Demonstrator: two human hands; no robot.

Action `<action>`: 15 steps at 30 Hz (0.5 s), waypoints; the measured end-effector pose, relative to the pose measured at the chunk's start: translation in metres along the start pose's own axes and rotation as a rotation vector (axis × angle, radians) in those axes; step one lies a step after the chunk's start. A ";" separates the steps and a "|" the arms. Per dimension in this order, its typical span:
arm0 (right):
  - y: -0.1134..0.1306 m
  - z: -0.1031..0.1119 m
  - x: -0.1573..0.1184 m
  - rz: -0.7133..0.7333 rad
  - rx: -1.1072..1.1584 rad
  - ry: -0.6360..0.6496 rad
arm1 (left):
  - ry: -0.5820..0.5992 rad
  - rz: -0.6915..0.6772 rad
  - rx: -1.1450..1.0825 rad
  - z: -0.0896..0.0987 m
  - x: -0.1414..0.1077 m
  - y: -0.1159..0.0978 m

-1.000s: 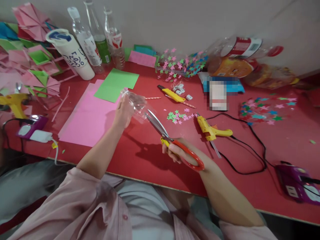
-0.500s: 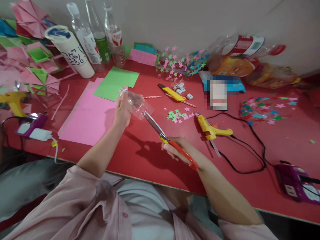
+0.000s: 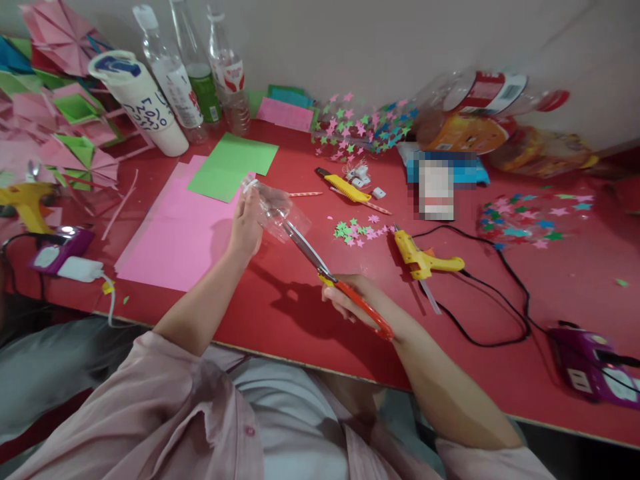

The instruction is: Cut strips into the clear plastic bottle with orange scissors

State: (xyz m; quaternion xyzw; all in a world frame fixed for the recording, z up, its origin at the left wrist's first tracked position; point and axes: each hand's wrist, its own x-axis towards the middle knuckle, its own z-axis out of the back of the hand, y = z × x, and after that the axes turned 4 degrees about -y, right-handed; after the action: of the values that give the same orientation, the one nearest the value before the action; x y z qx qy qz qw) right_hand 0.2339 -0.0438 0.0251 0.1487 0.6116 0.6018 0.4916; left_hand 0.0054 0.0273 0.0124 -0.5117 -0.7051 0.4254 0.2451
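My left hand (image 3: 246,223) is closed around a piece of clear plastic (image 3: 280,207), which looks like cut bottle plastic or film. It is held above the pink paper (image 3: 165,230) and the red table (image 3: 310,320). In my right hand (image 3: 350,300) is a pair of scissors (image 3: 325,267) with red handles and a yellow part near the pivot. The blade tips reach the lower edge of the plastic. A green sheet (image 3: 233,167) lies beyond my left hand. Small green and pink paper stars (image 3: 357,231) are scattered right of the blades.
A yellow glue gun (image 3: 425,259) with its black cord lies at right, near a purple power strip (image 3: 595,367). A yellow cutter (image 3: 347,187) lies behind the stars. Bottles (image 3: 230,80), a white tumbler (image 3: 143,107) and paper lanterns (image 3: 75,107) stand at back left.
The clear plastic has shifted slightly and its edge is around the scissor tips. Both hands are otherwise in almost the same place.
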 end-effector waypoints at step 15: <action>-0.006 -0.007 0.006 -0.058 0.044 -0.035 | -0.019 -0.066 0.034 0.000 0.001 -0.004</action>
State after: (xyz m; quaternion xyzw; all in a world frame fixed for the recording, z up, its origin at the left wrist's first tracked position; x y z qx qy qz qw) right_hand 0.2282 -0.0448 0.0164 0.1521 0.6201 0.5711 0.5159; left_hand 0.0035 0.0277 0.0155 -0.4798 -0.7165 0.4340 0.2609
